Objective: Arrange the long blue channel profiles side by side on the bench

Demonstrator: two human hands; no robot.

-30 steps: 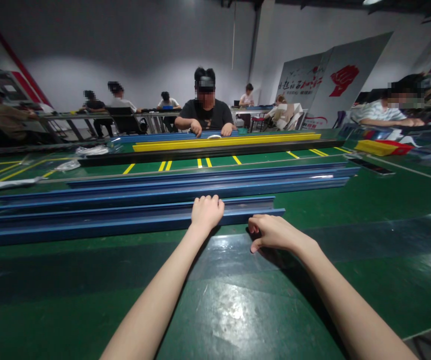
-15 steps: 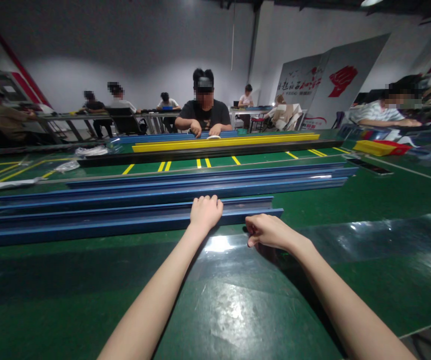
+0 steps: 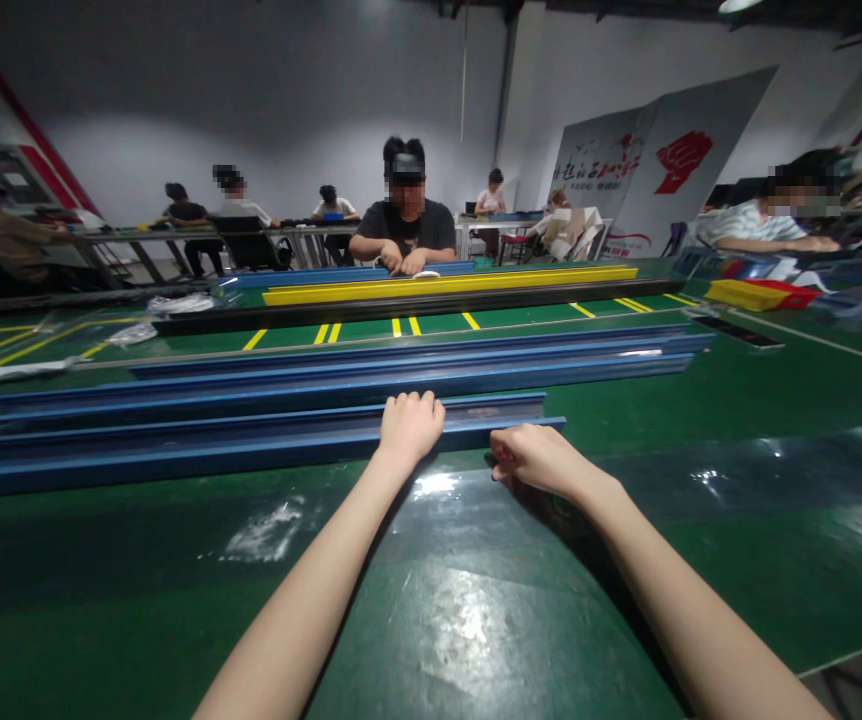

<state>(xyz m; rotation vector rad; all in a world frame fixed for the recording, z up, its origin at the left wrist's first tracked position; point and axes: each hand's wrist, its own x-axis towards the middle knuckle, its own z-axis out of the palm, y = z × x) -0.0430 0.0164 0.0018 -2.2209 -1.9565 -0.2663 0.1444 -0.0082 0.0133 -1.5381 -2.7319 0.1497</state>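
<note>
A long blue plastic channel (image 3: pixel 176 452) lies across the green table in front of me. My left hand (image 3: pixel 412 425) is curled over the channel near its right end, fingertips hidden on the far side. Beside that end, my right hand (image 3: pixel 532 458) is closed, fingers bent inward. Something small and dark shows at its fingertips, too small to name. Below both hands a wide strip of clear plastic film (image 3: pixel 701 485) stretches across the table. My right hand is over the film's far edge; whether it grips the film cannot be seen.
Beyond lie more blue channels (image 3: pixel 431 372), then a black strip (image 3: pixel 491 300) and a yellow strip (image 3: pixel 446 287). Across the table sits a co-worker (image 3: pixel 405 215), hands together. A phone-like dark slab (image 3: pixel 738 331) and a yellow tray (image 3: pixel 747 294) are at right.
A bright glare patch now shows on the clear film left of my left forearm. My hands have barely moved. The co-worker's two hands have come closer together.
</note>
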